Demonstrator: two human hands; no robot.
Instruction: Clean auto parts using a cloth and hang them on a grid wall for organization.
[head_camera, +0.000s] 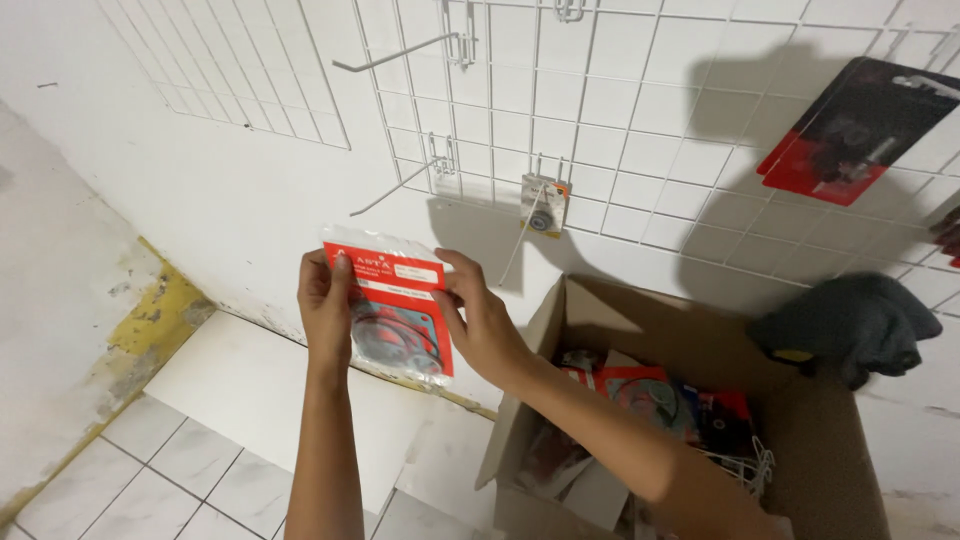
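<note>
Gasket packet (400, 315), clear plastic with a red header card, stands upright with its long axis vertical before the white wire grid (640, 130). My left hand (325, 305) pinches its left edge, my right hand (480, 320) its right, fingers closed on it. Red packages fill the cardboard box (820, 440) below right.

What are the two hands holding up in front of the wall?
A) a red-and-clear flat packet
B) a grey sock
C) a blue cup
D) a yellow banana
A: the left hand and the right hand grip the two sides of a flat clear packet with a red card top, held up before the white wire grid, beside the open cardboard box.
</note>
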